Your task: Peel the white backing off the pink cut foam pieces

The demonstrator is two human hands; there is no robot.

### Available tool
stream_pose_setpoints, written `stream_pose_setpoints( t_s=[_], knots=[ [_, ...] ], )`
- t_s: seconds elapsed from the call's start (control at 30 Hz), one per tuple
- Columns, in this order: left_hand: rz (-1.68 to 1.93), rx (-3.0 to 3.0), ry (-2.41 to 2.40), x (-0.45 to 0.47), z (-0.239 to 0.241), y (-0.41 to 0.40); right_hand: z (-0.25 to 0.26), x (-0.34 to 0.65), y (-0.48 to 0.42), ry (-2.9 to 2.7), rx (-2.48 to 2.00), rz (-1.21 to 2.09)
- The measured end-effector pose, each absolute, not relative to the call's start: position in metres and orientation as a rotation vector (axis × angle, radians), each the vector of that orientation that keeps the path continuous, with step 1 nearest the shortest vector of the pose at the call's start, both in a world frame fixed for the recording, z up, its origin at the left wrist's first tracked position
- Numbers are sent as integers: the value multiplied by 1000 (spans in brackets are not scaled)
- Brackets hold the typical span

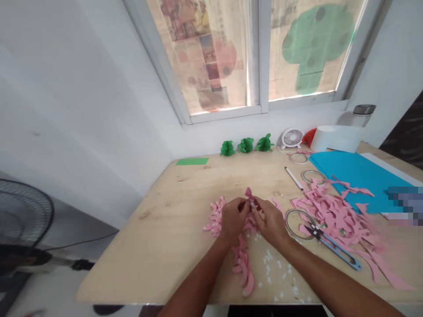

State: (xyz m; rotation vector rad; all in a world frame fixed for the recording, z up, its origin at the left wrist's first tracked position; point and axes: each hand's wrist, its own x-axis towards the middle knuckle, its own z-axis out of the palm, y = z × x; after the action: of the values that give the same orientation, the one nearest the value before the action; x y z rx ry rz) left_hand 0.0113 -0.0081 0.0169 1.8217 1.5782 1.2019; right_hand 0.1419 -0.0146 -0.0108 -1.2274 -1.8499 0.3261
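Over the middle of the wooden table, my left hand [234, 216] and my right hand [270, 220] meet, fingertips pinched together. Between them they hold a small pink paper piece [248, 192], whose tip sticks up above the fingers; the rest is hidden. Beside my left hand lies a small heap of pink paper petals [216, 215]. A line of curved pink petals [243, 269] runs toward the table's front edge, between my forearms. White paper scraps [279, 264] are scattered under my right forearm. Blue-handled thread snips [335, 248] lie to the right of my right hand.
Pink paper offcuts [340, 211] are piled at right, near tape rings [299, 223] and a white pen [293, 178]. Blue sheets [357, 176] lie behind. Three green paper shapes [245, 145], a green strip [192, 161] and a small white fan [292, 138] stand or lie along the back.
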Motion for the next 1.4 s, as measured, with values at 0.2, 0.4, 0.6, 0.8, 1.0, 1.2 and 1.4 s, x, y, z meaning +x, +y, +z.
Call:
stream_pose_setpoints(
  t_s=[0.2,0.4,0.6,0.8,1.0,1.2,1.4],
  knots=[
    [1156,1793,1683,15,23,-5,-15,139,-17,-1934,-1179,-1],
    [1146,1680,1661,21,25,-1,-8,138,-21,-1979,-1241,-166],
    [1103,1535,1713,27,33,-2,1,140,-22,-1893,-1307,90],
    [1145,1170,1478,29,37,-8,-4,156,4,-1407,-1166,912],
    [1158,1064,1507,39,30,-5,-13,158,12,-1276,-1052,1188],
    [1152,1058,1488,44,31,1,-14,159,10,-1380,-1104,1079],
    [1209,971,1458,47,30,5,-13,158,6,-1535,-1113,941]
  ],
)
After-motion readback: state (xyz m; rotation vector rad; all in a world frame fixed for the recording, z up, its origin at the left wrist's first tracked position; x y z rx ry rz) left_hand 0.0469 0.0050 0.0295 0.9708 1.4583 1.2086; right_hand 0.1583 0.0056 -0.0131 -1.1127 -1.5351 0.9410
